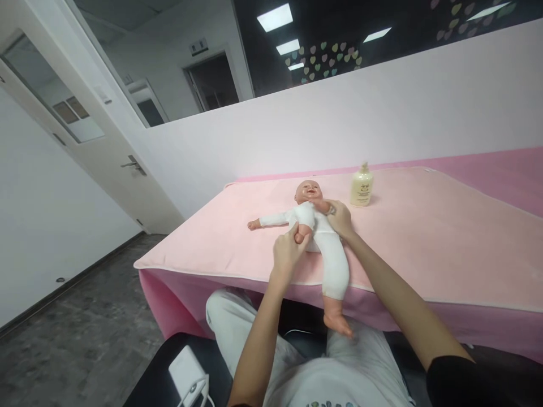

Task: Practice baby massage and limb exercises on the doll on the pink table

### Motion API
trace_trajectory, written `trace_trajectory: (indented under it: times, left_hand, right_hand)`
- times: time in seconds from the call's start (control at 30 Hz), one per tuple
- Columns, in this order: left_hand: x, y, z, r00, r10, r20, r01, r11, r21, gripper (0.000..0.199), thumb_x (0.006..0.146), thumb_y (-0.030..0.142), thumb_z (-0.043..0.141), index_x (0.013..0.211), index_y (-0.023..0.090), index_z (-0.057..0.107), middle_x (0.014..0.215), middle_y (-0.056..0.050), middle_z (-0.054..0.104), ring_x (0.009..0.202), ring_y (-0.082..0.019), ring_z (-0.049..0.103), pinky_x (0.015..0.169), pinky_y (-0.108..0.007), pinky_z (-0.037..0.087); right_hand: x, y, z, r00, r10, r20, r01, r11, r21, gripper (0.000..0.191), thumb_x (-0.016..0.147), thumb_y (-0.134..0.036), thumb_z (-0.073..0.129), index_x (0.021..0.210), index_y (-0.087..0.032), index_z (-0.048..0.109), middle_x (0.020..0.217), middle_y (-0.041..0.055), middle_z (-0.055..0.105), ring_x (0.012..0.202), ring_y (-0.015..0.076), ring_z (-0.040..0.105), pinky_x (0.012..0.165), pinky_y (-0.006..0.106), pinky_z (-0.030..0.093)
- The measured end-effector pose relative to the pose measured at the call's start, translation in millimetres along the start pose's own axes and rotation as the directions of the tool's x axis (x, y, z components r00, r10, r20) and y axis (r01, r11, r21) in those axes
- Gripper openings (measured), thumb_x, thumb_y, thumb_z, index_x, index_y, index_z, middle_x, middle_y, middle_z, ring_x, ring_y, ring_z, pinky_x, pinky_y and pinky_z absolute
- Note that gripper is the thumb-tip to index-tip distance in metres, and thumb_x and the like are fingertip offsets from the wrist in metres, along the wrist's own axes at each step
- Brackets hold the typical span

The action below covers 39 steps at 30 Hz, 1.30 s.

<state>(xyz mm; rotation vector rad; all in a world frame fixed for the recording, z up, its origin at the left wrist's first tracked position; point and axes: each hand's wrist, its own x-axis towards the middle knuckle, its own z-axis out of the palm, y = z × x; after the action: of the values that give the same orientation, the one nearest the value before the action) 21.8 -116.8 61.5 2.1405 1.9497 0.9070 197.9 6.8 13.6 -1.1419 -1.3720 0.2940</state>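
Note:
A baby doll with a smiling face and white cloth body lies on its back on the pink mat. One leg is bent up over its belly, and my left hand is closed round that leg's foot. My right hand grips the doll's arm, which is folded across its chest below the chin. The doll's other arm stretches out to the left on the mat. Its straight leg reaches past the table's front edge, with the bare foot over my lap.
A pale yellow pump bottle stands on the pink mat, right of the doll's head. A white device with a cable lies on the black seat at lower left. Behind the table is a white wall.

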Motion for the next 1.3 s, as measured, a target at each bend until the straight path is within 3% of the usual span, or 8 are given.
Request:
trace_trajectory:
  times: [0.17, 0.37, 0.53, 0.8, 0.9, 0.97, 1.1, 1.3]
  left_hand:
    - [-12, -1, -6.8, 1.000, 0.020, 0.013, -0.020, 1.000, -0.001, 0.050, 0.089, 0.048, 0.048, 0.132, 0.024, 0.055, 0.089, -0.010, 0.074, 0.082, -0.026, 0.069, 0.067, -0.028, 0.043]
    - [-92, -17, -19.6, 0.992, -0.125, 0.022, 0.127, 0.989, -0.075, 0.053, 0.087, 0.047, 0.050, 0.135, 0.022, 0.053, 0.086, -0.009, 0.074, 0.077, -0.025, 0.070, 0.066, -0.028, 0.045]
    - [-117, -37, 0.8, 0.985, -0.166, 0.039, 0.171, 0.957, -0.233, 0.054, 0.089, 0.041, 0.047, 0.137, 0.017, 0.048, 0.110, -0.012, 0.070, 0.097, -0.024, 0.068, 0.081, -0.031, 0.050]
    - [-97, -46, -3.5, 0.974, -0.016, 0.227, 0.084, 0.953, -0.292, 0.088, 0.086, 0.039, 0.051, 0.153, 0.017, -0.003, 0.153, -0.016, 0.033, 0.129, -0.027, 0.050, 0.098, -0.035, 0.045]
    - [-67, -36, -8.9, 0.981, -0.043, 0.191, 0.074, 0.985, -0.156, 0.084, 0.086, 0.048, 0.049, 0.154, 0.020, 0.008, 0.142, -0.018, 0.048, 0.117, -0.031, 0.059, 0.090, -0.037, 0.047]
    - [-40, -30, -7.5, 0.987, -0.021, 0.156, 0.037, 0.994, -0.102, 0.076, 0.087, 0.053, 0.045, 0.151, 0.020, 0.022, 0.137, -0.018, 0.053, 0.117, -0.033, 0.058, 0.092, -0.039, 0.045]
    - [20, -30, 8.0, 0.968, 0.056, 0.244, 0.008, 0.967, -0.253, 0.079, 0.084, 0.057, 0.048, 0.147, 0.013, 0.029, 0.141, -0.020, 0.048, 0.129, -0.032, 0.049, 0.103, -0.039, 0.038]
    - [76, -43, 34.8, 0.963, -0.006, 0.269, 0.142, 0.861, -0.489, 0.069, 0.078, 0.046, 0.062, 0.134, 0.009, 0.045, 0.137, -0.018, 0.054, 0.124, -0.027, 0.053, 0.097, -0.032, 0.044]
  right_hand:
    - [5, 1, -3, 0.959, 0.220, -0.179, -0.196, 0.970, 0.144, 0.041, 0.067, -0.020, 0.052, 0.106, -0.017, 0.065, 0.104, 0.0072, 0.067, 0.094, 0.0200, 0.058, 0.092, 0.035, 0.044]
    - [20, 32, -12, 0.615, 0.656, -0.438, -0.543, 0.755, 0.368, 0.062, 0.067, -0.018, 0.049, 0.129, -0.017, 0.046, 0.126, 0.0112, 0.058, 0.106, 0.0219, 0.061, 0.094, 0.037, 0.047]
    - [19, 50, -20, 0.502, 0.699, -0.509, -0.673, 0.686, 0.278, 0.067, 0.073, -0.019, 0.048, 0.138, -0.011, 0.037, 0.129, 0.0199, 0.053, 0.121, 0.0284, 0.053, 0.102, 0.042, 0.043]
    - [25, 48, -33, 0.599, 0.588, -0.543, -0.682, 0.731, 0.039, 0.079, 0.071, -0.012, 0.049, 0.146, -0.005, 0.025, 0.150, 0.0245, 0.026, 0.144, 0.0320, 0.019, 0.117, 0.050, 0.013]
    - [26, 15, -39, 0.625, 0.626, -0.466, -0.698, 0.716, 0.027, 0.075, 0.074, -0.017, 0.050, 0.146, -0.013, 0.028, 0.152, 0.0205, 0.024, 0.144, 0.0340, 0.015, 0.114, 0.057, 0.016]
    - [13, -16, -46, 0.747, 0.544, -0.383, -0.573, 0.818, 0.047, 0.069, 0.075, -0.022, 0.053, 0.142, -0.019, 0.037, 0.146, 0.0147, 0.038, 0.142, 0.0315, 0.022, 0.113, 0.057, 0.021]
    - [-65, -68, -60, 0.971, 0.213, -0.111, -0.203, 0.975, 0.093, 0.058, 0.080, -0.036, 0.054, 0.136, -0.023, 0.046, 0.140, 0.0099, 0.049, 0.131, 0.0263, 0.044, 0.109, 0.047, 0.035]
    - [-208, -85, -60, 0.975, -0.095, 0.202, 0.164, 0.919, -0.359, 0.056, 0.084, -0.039, 0.055, 0.139, -0.032, 0.046, 0.148, 0.0097, 0.040, 0.133, 0.0350, 0.041, 0.106, 0.063, 0.033]
